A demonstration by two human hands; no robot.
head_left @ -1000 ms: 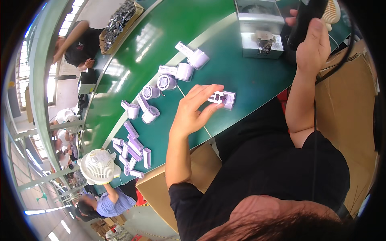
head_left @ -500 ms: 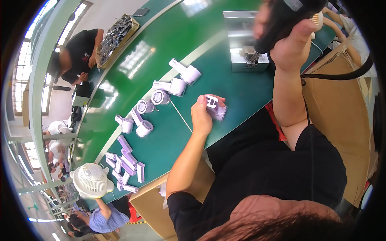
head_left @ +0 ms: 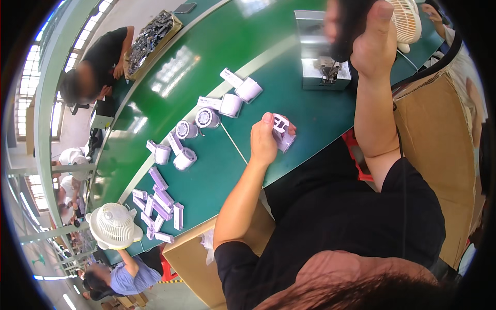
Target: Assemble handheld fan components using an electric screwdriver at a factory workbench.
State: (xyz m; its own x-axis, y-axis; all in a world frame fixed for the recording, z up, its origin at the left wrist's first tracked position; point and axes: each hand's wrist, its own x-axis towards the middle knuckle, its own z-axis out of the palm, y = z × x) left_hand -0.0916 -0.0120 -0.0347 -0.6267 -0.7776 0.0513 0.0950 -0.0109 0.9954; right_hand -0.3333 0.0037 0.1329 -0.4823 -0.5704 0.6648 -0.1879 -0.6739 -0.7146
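My left hand (head_left: 264, 140) is closed around a small pale lilac plastic part (head_left: 284, 138) with a white slotted end, held just above the green tabletop. In my right hand (head_left: 373, 47), raised at the upper right, is a black corded electric screwdriver (head_left: 350, 32), its lower end pointing down. That end is over the front mechanism of a metal box (head_left: 325, 80) that looks like a screw feeder. The fingers on the screwdriver's far side are blurred.
Several lilac cylindrical units with arms (head_left: 230, 105) line the table's middle. Slim lilac pieces (head_left: 162, 199) lie in a heap nearer the white fan (head_left: 114, 226). A second fan (head_left: 405, 20) stands far right. Cardboard boxes (head_left: 434, 139) flank me; a co-worker (head_left: 98, 64) sits across.
The screwdriver has swung more upright, its lower end now over the metal box's front mechanism. My left hand has shifted slightly right and away from me, still holding the lilac part.
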